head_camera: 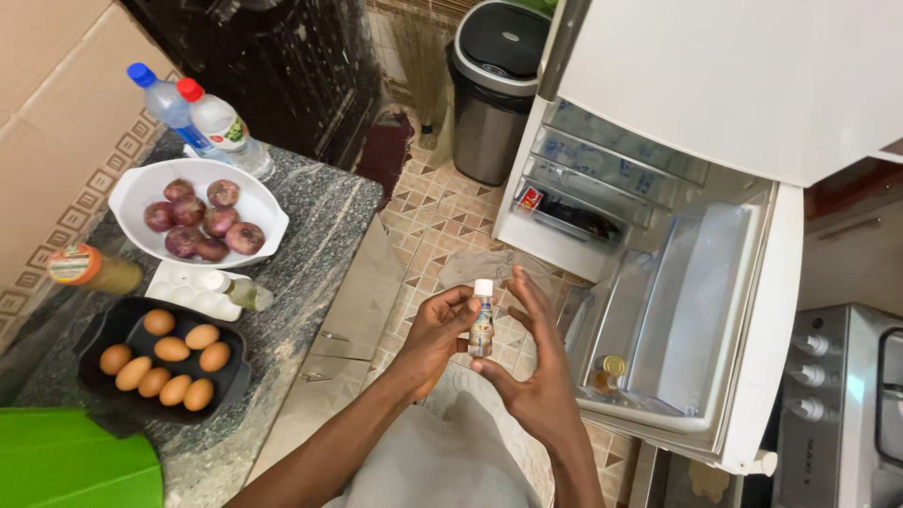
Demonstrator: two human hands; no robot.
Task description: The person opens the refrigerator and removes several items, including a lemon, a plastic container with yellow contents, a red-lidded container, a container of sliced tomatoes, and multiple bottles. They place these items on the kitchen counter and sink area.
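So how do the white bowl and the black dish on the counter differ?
The white bowl holds dark red onions; the black dish holds brown eggs. The white bowl is oval and smooth-rimmed, while the black dish looks more squared, with a side handle. The white bowl sits farther back, by two plastic bottles; the black dish sits nearer. Both rest on the speckled counter, untouched by either hand.

White-capped bottle (483, 320), speckled grey counter (310, 245)
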